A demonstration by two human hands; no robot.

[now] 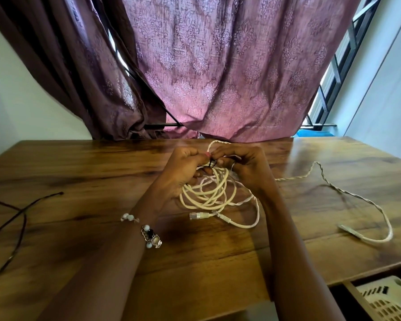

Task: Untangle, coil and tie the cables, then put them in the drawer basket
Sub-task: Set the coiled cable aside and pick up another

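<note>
A cream network cable [208, 195] hangs in a loose coil above the wooden table [79, 172], its clear plug [196, 215] lying on the wood. My left hand [185, 165] and my right hand [243, 164] meet at the top of the coil, fingers curled, pinching a thin black tie [212, 163] wrapped around the strands. A white twisted cable [329, 181] runs from under my right hand across the table to the right and ends in a flat plug [347, 230]. A cream slotted basket [384, 300] sits in the open drawer at the lower right.
Thin dark ties [21, 218] lie crossed at the table's left edge. A patterned mauve curtain [218, 66] hangs behind the table, touching its far edge. A barred window [333, 72] is at the right.
</note>
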